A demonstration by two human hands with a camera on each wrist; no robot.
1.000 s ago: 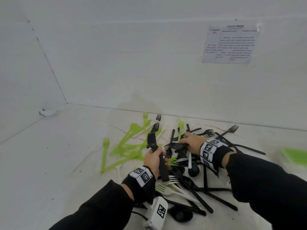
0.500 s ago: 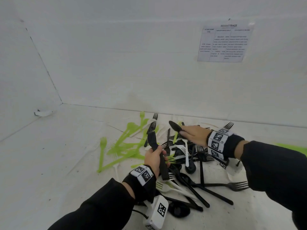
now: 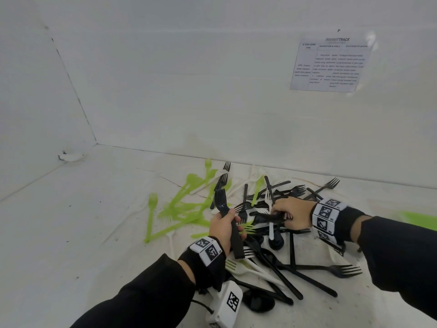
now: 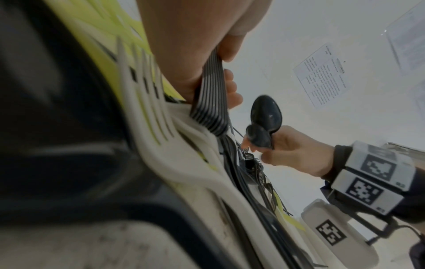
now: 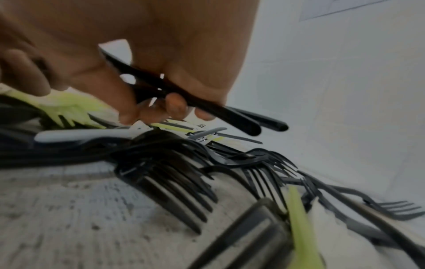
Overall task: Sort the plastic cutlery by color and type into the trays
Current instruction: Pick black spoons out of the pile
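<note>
A mixed heap of plastic cutlery lies on the white cloth: green forks [image 3: 179,204] at its left, black forks [image 3: 286,191] at the back, white forks [image 3: 250,271] and black spoons [image 3: 257,304] in front. My left hand [image 3: 224,229] grips an upright bundle of stacked black forks [image 3: 221,204] by the handles, seen edge-on as the fork bundle [image 4: 209,102] in the left wrist view. My right hand [image 3: 293,213] is down in the heap. It holds two black spoons [image 4: 266,112], whose handles [image 5: 232,118] poke out past its fingers.
A green tray [image 3: 423,218] shows at the right edge, mostly hidden behind my right sleeve. A lone black fork [image 3: 343,271] lies at the heap's front right. White walls close the back and left, with a printed sheet [image 3: 331,65] on the back wall.
My right hand rose from the heap with a black spoon, then dropped back onto the heap's middle. My left hand has kept its fork bundle in about the same place.
</note>
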